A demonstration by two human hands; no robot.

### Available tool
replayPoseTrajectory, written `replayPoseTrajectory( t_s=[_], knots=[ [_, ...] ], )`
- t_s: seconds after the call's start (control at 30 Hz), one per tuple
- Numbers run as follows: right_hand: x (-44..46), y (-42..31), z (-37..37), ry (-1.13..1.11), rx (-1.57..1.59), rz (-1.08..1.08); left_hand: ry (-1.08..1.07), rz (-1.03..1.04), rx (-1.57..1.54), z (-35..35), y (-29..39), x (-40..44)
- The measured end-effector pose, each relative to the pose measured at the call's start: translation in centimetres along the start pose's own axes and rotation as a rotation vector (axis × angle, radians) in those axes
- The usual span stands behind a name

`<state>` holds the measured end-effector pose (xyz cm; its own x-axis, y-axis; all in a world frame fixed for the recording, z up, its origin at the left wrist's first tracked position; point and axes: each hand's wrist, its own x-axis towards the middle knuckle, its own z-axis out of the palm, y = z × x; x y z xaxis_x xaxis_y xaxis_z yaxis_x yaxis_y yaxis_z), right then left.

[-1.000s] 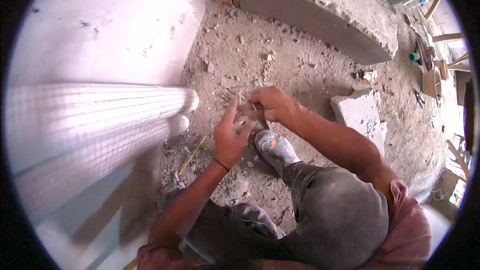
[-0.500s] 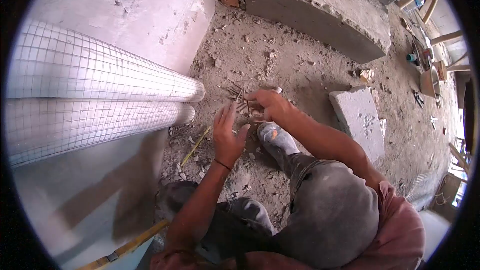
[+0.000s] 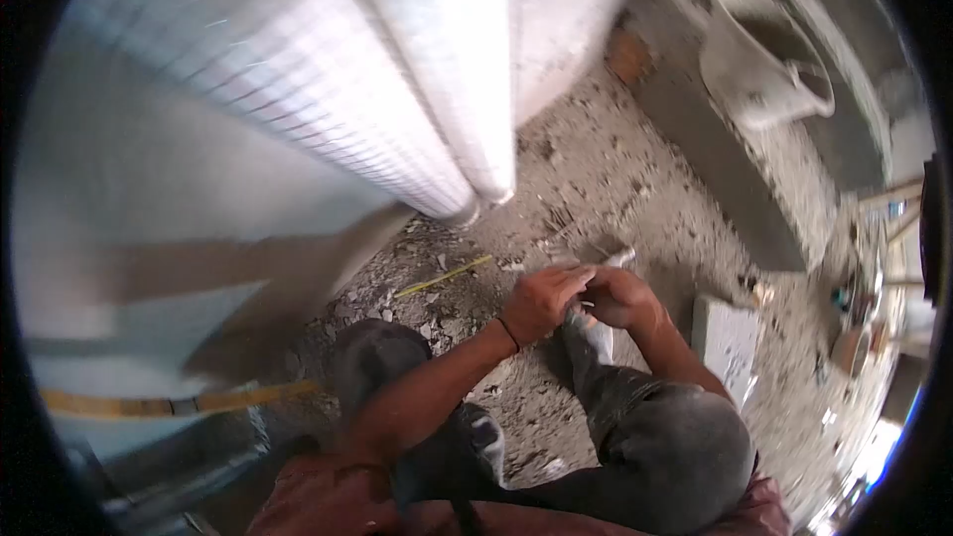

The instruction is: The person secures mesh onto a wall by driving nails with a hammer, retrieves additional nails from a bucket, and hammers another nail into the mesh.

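Note:
My left hand (image 3: 546, 300), with a dark band at the wrist, meets my right hand (image 3: 622, 298) just above my dusty boot (image 3: 593, 335). Both hands have curled fingers that come together at the tips. Whatever lies between them is hidden by the fingers and some blur. On the rubble floor just beyond them lie thin, dark, stick-like pieces (image 3: 562, 222), too blurred to name. A narrow yellow strip (image 3: 442, 276) rests on the ground left of my hands.
Two mesh-covered rolls (image 3: 328, 109) lean in from the upper left. A whitish bucket (image 3: 754, 104) stands on a concrete ledge (image 3: 720, 154) at upper right. A pale block (image 3: 725, 342) lies right of my right arm. A yellow bar (image 3: 238, 399) is at lower left.
My hands have drawn back from the thin pieces and come together, fingers closing. The view has turned, so the rolls now stand steeper and more of the bucket shows.

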<state>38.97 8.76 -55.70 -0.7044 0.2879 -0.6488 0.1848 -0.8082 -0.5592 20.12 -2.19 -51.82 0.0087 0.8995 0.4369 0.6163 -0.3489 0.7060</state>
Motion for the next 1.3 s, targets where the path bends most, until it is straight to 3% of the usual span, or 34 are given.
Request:
replayPoseTrajectory(
  t_s=[0.03, 0.1, 0.17, 0.23, 0.27, 0.37, 0.43, 0.47, 0.5, 0.57, 0.63, 0.7, 0.8, 0.87, 0.97, 1.0, 1.1, 1.13, 1.17, 1.3],
  knots=[
    [-0.4, -1.2, 0.5, -0.019, -0.171, -0.088, 0.048, -0.009, 0.025, -1.2, 0.5, 0.4],
    [-2.5, -3.2, 0.8, 0.006, 0.102, -0.045, 0.041, -0.200, 0.005, -3.4, 1.9, 0.6],
    [-1.0, 0.3, -6.2, 0.513, -0.541, -0.115, 0.132, -0.217, -0.001, -6.2, 3.1, 0.2],
    [-2.7, 2.2, -6.3, 0.954, -1.540, -0.070, 0.179, -0.306, 0.024, -9.6, 4.8, -1.3],
    [-3.3, 3.4, -6.9, 1.027, -1.699, -0.035, 0.223, -0.314, 0.024, -10.9, 5.5, -2.3],
    [-3.5, 7.4, -9.8, 0.987, -1.682, 0.088, 0.435, -0.537, -0.125, -13.0, 6.9, -5.3],
    [-3.2, 8.7, -11.5, 0.966, -1.667, 0.138, 0.765, -0.742, -0.314, -13.3, 7.4, -6.6],
    [-3.0, 9.1, -12.2, 0.957, -1.669, 0.149, 0.749, -1.009, -0.718, -14.1, 7.7, -7.3],
    [-3.0, 9.1, -12.5, 0.949, -1.672, 0.154, 0.777, -1.013, -0.730, -15.5, 8.1, -7.4],
    [-3.1, 8.8, -13.4, 0.937, -1.692, 0.154, 0.955, -1.021, -1.127, -18.7, 7.9, -7.5],
    [-3.2, 8.2, -14.3, 0.926, -1.720, 0.152, 0.917, -0.922, -0.990, -22.0, 5.8, -8.8],
    [-3.7, 6.4, -14.6, 0.898, -1.777, 0.094, 0.828, -0.992, -1.054, -25.3, 3.2, -10.1],
    [-4.9, 2.6, -12.9, 0.813, -1.856, -0.073, 0.662, -0.978, -0.873, -26.5, -1.6, -11.4],
    [-4.6, -0.7, -12.7, 0.611, -2.016, -0.103, 0.212, -1.052, -0.335, -27.0, -3.6, -11.1],
    [-4.3, -5.4, -7.1, 0.413, -2.022, 0.010, 0.066, -1.118, -0.496, -22.8, -8.9, -10.6],
    [-3.6, -5.3, -7.3, 0.374, -2.114, -0.110, 0.074, -1.124, -0.496, -21.2, -11.0, -10.7],
    [-1.9, -4.9, -5.8, 0.373, -2.135, -0.018, 0.132, -1.064, -0.631, -16.8, -16.2, -10.7],
    [-1.2, -4.1, -6.0, 0.405, -2.148, 0.005, 0.284, -1.039, -0.698, -15.6, -17.4, -10.4],
    [-0.9, -3.1, -7.3, 0.399, -2.152, 0.024, 0.438, -1.013, -0.775, -14.1, -17.9, -10.3],
    [1.2, 0.8, -13.8, 0.361, -1.961, -0.126, 0.572, -0.973, -0.925, -11.9, -16.8, -10.9]
  ],
)
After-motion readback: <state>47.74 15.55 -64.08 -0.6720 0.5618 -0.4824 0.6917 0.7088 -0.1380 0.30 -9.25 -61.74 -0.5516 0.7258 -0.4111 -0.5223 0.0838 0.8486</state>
